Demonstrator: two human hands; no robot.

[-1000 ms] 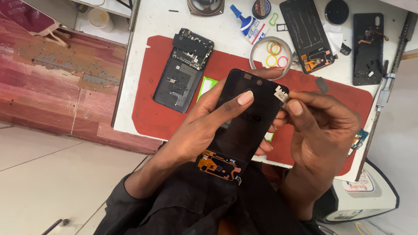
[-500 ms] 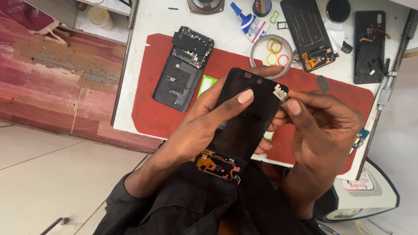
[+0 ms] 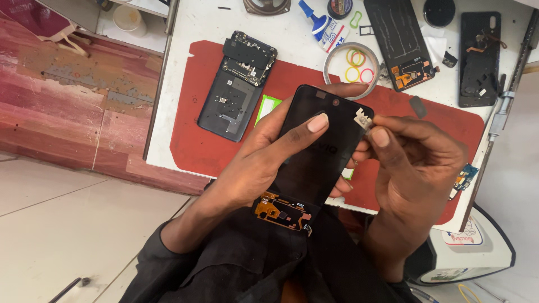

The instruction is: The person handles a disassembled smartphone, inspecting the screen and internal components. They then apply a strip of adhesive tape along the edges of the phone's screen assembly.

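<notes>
Both hands on black screen panel (image 3: 323, 148); orange flex (image 3: 281, 210) dangling

Phone screen (image 3: 320, 151): black glass panel, rectangular with rounded corners, detached from any phone body. Held in the air above the near edge of the red mat, tilted, top end pointing away and to the right. Small round opening and short slot near the top edge. Orange flat cable (image 3: 281, 210) hangs from the bottom end, folded, with dark small parts on it.

Sticker tab (image 3: 363, 118): small white scrap, irregular shape, at the upper right edge of the screen, touching the glass, standing up slightly from it.
</notes>
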